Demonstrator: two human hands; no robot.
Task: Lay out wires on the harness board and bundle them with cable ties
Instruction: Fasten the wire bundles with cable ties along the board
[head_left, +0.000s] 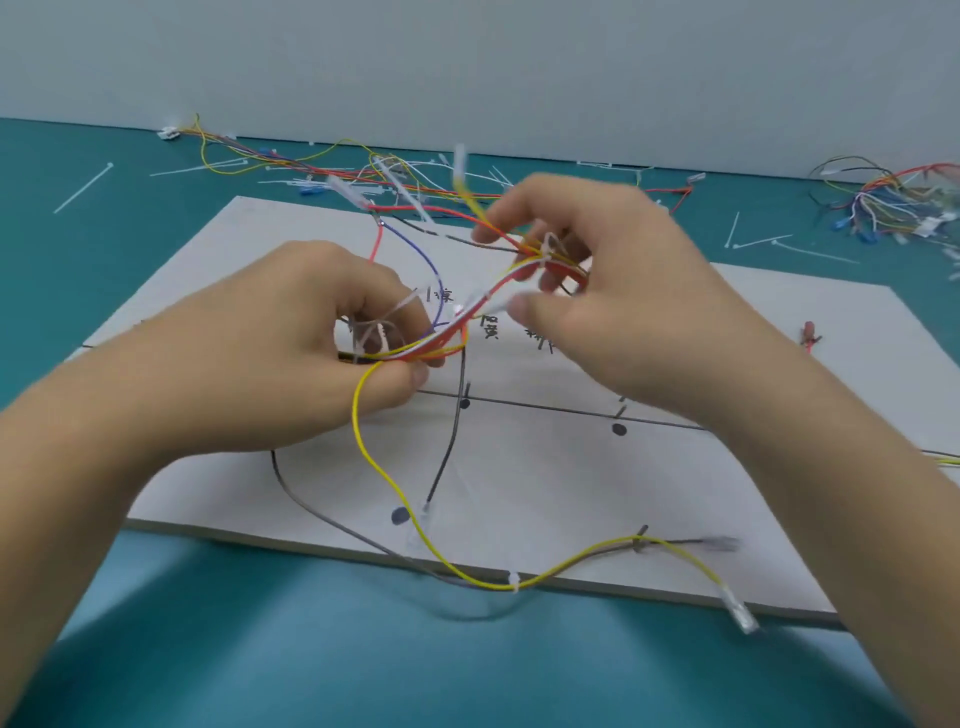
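A bundle of red, white and yellow wires (470, 317) hangs in the air between my two hands above the white harness board (545, 488). My left hand (291, 353) pinches the bundle's left end, where white cable ties (376, 332) loop around it. My right hand (608, 291) grips the bundle's right end at another white cable tie (549, 249). A yellow wire (395, 488) drops from my left hand and runs along the board's near edge, tied to a grey wire (332, 514). A blue wire (423, 260) arcs behind.
Black route lines, dots and handwritten marks cover the board. Loose cable ties (83, 187) and more wires (311, 166) are scattered on the teal table behind it. Another wire harness (883, 202) lies at the far right. A grey wall stands beyond.
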